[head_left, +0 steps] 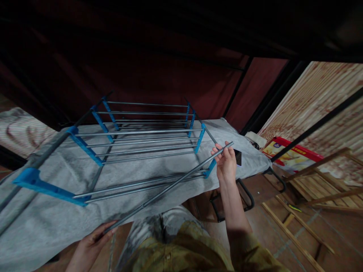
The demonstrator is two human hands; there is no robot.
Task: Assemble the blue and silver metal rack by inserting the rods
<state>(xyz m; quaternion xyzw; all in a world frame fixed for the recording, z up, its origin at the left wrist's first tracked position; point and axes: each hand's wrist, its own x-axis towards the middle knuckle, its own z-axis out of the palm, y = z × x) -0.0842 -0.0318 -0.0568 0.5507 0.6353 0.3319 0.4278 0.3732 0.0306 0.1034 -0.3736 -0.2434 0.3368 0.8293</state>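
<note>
A long grey metal tube [170,187] slants across in front of my body, held at both ends. My left hand [96,238] is closed round its lower end. Near the upper end, my right hand [226,160] grips it with thumb and fingers. Behind the tube lies a rack frame of grey tubes [141,132] joined by blue plastic brackets [85,149]. The nearest left bracket [48,187] carries two crossbars, which run to a blue bracket [210,169] beside my right hand. My right hand and the tube partly cover that bracket.
The rack lies on a grey cloth-covered surface [170,164]. A dark phone-like object [238,157] lies beyond my right hand. To the right are a red and yellow box [293,155], a wooden folding chair [326,185], a wooden frame [295,230] and black metal legs [248,196].
</note>
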